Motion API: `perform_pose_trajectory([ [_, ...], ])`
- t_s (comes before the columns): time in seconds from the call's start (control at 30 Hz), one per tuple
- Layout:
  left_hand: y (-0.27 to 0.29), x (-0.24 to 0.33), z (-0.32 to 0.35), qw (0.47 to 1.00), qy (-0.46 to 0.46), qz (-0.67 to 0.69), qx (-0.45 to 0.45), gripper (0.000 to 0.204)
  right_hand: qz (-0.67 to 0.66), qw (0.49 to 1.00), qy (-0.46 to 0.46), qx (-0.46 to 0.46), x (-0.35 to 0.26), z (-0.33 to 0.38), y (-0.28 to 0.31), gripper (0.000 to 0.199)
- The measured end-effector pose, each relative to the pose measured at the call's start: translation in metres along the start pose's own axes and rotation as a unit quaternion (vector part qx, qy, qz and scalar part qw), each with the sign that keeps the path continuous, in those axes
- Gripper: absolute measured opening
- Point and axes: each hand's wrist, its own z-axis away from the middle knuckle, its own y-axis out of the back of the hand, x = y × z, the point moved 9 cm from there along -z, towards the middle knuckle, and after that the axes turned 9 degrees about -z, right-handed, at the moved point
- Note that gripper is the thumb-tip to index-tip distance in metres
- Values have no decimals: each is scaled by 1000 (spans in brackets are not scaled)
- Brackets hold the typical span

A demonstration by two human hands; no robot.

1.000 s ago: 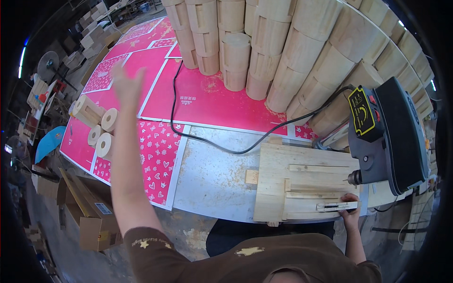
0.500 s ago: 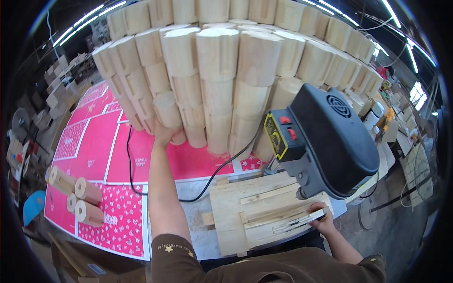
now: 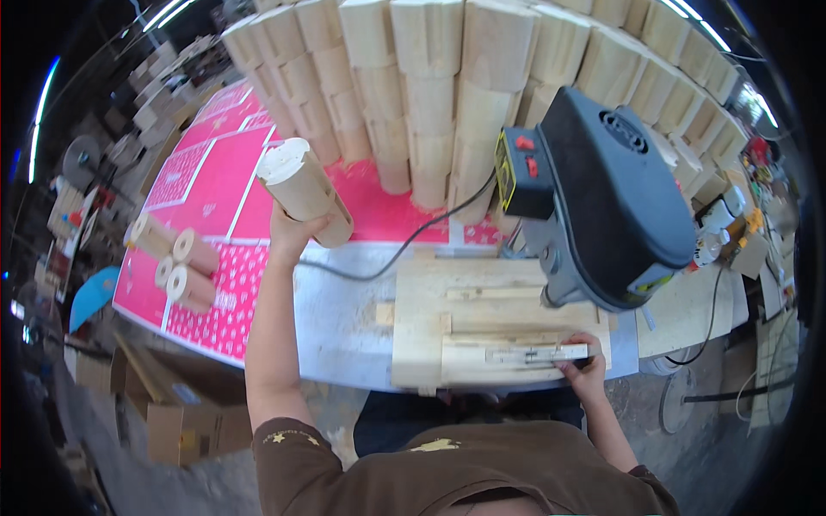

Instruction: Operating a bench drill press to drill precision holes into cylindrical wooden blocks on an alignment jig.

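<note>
A: Where was the wooden cylinder (image 3: 308, 191)?

B: At ten o'clock from the centre of the view, tilted, its pale, rough-looking end pointing toward eleven o'clock and a slot showing low on its side.

A: What had hold of it?

B: The left hand (image 3: 295, 234), which was grasping it round its lower part, thumb across the near side.

A: And the right hand (image 3: 588, 368)?

B: That was at four o'clock, gripping the outer end of a narrow slotted piece (image 3: 538, 353). The piece lay over a wooden board (image 3: 420, 335) with raised strips along it.

A: What stood around them?

B: The board was on the table (image 3: 335, 322), whose far part was covered with pink sheets (image 3: 228, 185). A dark drilling machine (image 3: 615, 198) with red switches stood between two and three o'clock, and a black cable (image 3: 366, 280) curved from near it toward the left forearm.

A: Further out?

B: Tall stacks of cylinders (image 3: 428, 95) rose at twelve o'clock. Four smaller wooden pieces (image 3: 191, 288) lay together at nine, at least three with round holes in their ends. Down at eight o'clock, below table level, was a cardboard box (image 3: 194, 430).
</note>
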Motion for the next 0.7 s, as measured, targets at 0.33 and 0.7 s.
perform_pose_trajectory([
  [0.33,42,-13,186,995,68,-79,8,75,-21,999,-24,1,13,3,1,55],
  [0.7,27,-1,174,996,55,-75,9,83,-27,999,29,-5,15,-1,2,46],
])
